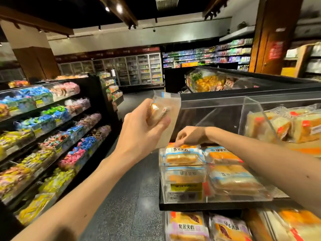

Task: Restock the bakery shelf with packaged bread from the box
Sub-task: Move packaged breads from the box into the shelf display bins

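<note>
Left forearm leads to the left hand [144,126], gripping one packaged bread [163,110] raised over the aisle beside the shelf bin [225,199]. Right hand [191,136] curls over stocked packs [182,155]; its hold cannot be determined. Risk: the slick wrapper may slip and drop to the floor.

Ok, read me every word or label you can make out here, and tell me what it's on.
"紫米夹心": purple-label bread pack, lowest shelf.
"炼乳夹心", probably, as the print is soft: blue-and-white bread pack just below the right hand.
Too blurred or small to read: wrapped bread in the left hand, yellow shelf tags, red sign.
</note>
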A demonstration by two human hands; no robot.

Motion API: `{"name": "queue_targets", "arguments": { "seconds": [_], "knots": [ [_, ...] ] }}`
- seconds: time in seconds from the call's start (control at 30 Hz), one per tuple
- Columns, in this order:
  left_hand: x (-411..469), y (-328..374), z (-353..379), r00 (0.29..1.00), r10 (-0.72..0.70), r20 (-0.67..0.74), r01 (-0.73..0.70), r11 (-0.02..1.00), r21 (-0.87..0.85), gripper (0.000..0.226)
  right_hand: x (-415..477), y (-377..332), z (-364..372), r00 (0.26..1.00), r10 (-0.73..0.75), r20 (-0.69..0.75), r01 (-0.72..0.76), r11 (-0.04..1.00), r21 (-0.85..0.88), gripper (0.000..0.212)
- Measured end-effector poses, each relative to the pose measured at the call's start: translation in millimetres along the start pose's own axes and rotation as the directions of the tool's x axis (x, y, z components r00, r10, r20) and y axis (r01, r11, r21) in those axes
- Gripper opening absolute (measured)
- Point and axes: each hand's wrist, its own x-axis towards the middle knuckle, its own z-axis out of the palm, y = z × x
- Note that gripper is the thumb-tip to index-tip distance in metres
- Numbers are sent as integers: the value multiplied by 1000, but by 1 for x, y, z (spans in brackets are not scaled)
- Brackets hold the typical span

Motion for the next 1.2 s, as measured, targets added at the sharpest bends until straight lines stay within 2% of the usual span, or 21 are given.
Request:
{"name": "queue_targets", "arguments": {
  "seconds": [0.03, 0.07, 0.1, 0.13, 0.17, 0.2, 0.23, 0.3, 0.37, 0.43, 0.5, 0.57, 0.67, 0.73, 0.8, 0.9, 0.97, 1.07, 1.13, 1.2],
  "knots": [
    [3, 2, 4, 999, 46, -3, -46, 998, 31, 24, -8, 1, -7, 997, 26, -74, -15, 989, 148, 35],
    [5, 3, 8, 994, 110, 0, -110, 990, 93, 23, -20, 2, -15, 991, 83, -105, -41, 936, 351, 45],
    [7, 2, 14, 981, 196, 9, -194, 964, 180, 21, -32, 4, -23, 990, 128, -57, -75, 826, 559, 61],
    [8, 2, 21, 958, 283, 39, -282, 915, 288, 18, -46, 5, -32, 994, 101, 51, -107, 688, 717, 79],
    [9, -1, 29, 932, 350, 95, -359, 850, 386, 15, -59, 7, -38, 988, 10, 151, -130, 570, 811, 92],
    [9, -1, 38, 909, 382, 169, -415, 781, 466, 23, -72, 7, -42, 977, -82, 199, -133, 496, 858, 98],
    [9, -2, 47, 884, 393, 253, -467, 723, 509, 35, -82, 8, -44, 971, -137, 197, -111, 473, 874, 93],
    [9, -5, 61, 842, 371, 392, -529, 712, 463, 45, -94, 8, -41, 988, -112, 108, -29, 550, 835, 62],
    [13, -8, 66, 807, 328, 492, -508, 809, 294, 43, -97, 18, -37, 998, -56, 4, 32, 627, 778, 31],
    [17, -8, 64, 804, 195, 562, -287, 955, 80, 54, -94, 35, -37, 998, -3, -60, 47, 670, 741, 11],
    [24, -8, 65, 849, 75, 523, -93, 996, 8, 51, -95, 49, -40, 998, 23, -63, 28, 710, 704, 13],
    [32, -12, 73, 851, -50, 522, 2, 996, 93, 45, -95, 55, -42, 999, 24, -41, 13, 697, 717, 18],
    [42, -21, 84, 712, -220, 667, 70, 967, 244, 46, -84, 58, -40, 999, 13, 39, -39, 628, 778, 15],
    [45, -23, 88, 642, -274, 716, 34, 943, 330, 39, -74, 61, -33, 990, 42, 132, -123, 704, 699, 16],
    [46, -25, 92, 606, -303, 735, -70, 901, 429, 32, -63, 60, -23, 976, 127, 179, -209, 783, 586, 14],
    [47, -24, 102, 521, -418, 744, -194, 791, 580, 37, -56, 47, -4, 963, 234, 131, -269, 847, 460, 3],
    [45, -27, 112, 470, -499, 728, -242, 721, 650, 41, -52, 38, 6, 955, 277, 104, -296, 897, 329, 11],
    [37, -34, 124, 449, -547, 706, -309, 647, 697, 43, -50, 29, 15, 956, 289, 57, -293, 953, 74, 30],
    [31, -39, 128, 451, -557, 697, -341, 614, 711, 46, -51, 29, 15, 968, 250, 27, -251, 967, 52, 30],
    [27, -42, 130, 469, -556, 686, -345, 600, 722, 46, -53, 33, 12, 976, 215, -11, -213, 969, 122, 32]
  ]
}}
